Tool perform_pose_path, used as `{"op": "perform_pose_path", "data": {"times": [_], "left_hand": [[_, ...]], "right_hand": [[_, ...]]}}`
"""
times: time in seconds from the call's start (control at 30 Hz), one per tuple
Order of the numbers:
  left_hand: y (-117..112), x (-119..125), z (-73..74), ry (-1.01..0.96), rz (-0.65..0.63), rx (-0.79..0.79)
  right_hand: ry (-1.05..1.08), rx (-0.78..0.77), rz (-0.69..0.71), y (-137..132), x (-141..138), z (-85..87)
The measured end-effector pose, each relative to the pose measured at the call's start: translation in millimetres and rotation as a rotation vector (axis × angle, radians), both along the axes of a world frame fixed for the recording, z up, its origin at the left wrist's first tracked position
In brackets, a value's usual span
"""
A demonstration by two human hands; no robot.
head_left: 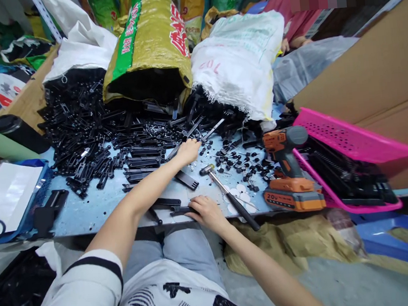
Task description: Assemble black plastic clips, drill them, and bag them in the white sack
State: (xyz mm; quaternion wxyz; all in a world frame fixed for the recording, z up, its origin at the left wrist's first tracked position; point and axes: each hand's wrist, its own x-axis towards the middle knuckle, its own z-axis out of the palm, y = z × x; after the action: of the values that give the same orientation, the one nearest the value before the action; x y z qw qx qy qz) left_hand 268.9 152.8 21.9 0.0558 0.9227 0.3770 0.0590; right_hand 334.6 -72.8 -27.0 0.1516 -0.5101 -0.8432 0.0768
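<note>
My left hand (189, 151) reaches forward to the near edge of the piled black parts, its fingers curled down; what they hold, if anything, is hidden. Close to the table's front edge, my right hand (207, 212) grips the end of a black plastic part (181, 211). Another black bar (166, 202) lies just beyond that part. A flat black piece with a notched end (187, 180) rests between my hands. To the right of them lies a hammer (228, 193) with a black handle, its head pointing away from me.
Three sacks, a white one (78, 45), a yellow one (149, 44) and another white one (237, 61), stand behind the black parts (78, 130). An orange cordless drill (290, 170) stands beside a pink basket (358, 136) on the right. A blue tray (42, 184) sits left. Another person's hand (299, 41) shows behind.
</note>
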Motion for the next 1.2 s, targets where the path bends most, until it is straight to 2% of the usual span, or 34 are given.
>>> {"op": "perform_pose_path", "data": {"times": [0.1,0.2,0.27,0.33,0.43,0.5,0.57,0.63,0.73,0.83,0.93,1.0,1.1,1.2], "left_hand": [[10.9,32.5,-18.6,0.037,0.073,0.011],[9.3,43.4,-31.6,0.045,0.115,0.001],[5.9,41.3,-33.6,0.046,0.12,0.001],[-0.3,32.1,-29.0,0.049,0.104,0.002],[-19.9,0.7,-12.5,-0.021,0.068,0.027],[-41.3,-35.5,-0.2,-0.189,0.054,0.074],[-67.9,-82.6,7.8,-0.418,0.071,0.133],[-97.0,-133.3,8.4,-0.617,0.153,0.171],[-137.2,-195.8,-5.8,-0.778,0.353,0.164],[-162.6,-226.1,-29.2,-0.798,0.45,0.137],[-171.1,-231.2,-47.3,-0.757,0.445,0.179],[-172.2,-229.5,-53.3,-0.724,0.418,0.221],[-174.4,-227.9,-55.1,-0.638,0.342,0.279],[-178.1,-230.2,-52.4,-0.49,0.231,0.322]], "right_hand": [[0.002,-0.021,0.001,-2.6,-0.9,3.1],[0.082,-0.025,0.04,4.9,11.7,11.2],[0.146,0.011,-0.039,23.8,30.0,17.6],[0.145,0.053,-0.218,56.2,52.3,22.4],[0.008,0.047,-0.479,118.7,80.5,23.9],[-0.058,0.004,-0.607,156.1,90.4,22.1],[-0.052,-0.054,-0.648,180.6,93.5,20.0],[-0.004,-0.083,-0.631,189.5,92.0,19.7],[0.078,-0.047,-0.576,178.9,83.0,25.9],[0.15,-0.025,-0.457,150.4,62.9,39.3],[0.32,-0.053,-0.299,112.2,32.1,54.0],[0.444,-0.121,-0.197,86.6,11.4,60.9],[0.484,-0.269,-0.102,57.4,-9.9,64.3],[0.422,-0.35,-0.045,44.5,-18.2,61.8]]}}
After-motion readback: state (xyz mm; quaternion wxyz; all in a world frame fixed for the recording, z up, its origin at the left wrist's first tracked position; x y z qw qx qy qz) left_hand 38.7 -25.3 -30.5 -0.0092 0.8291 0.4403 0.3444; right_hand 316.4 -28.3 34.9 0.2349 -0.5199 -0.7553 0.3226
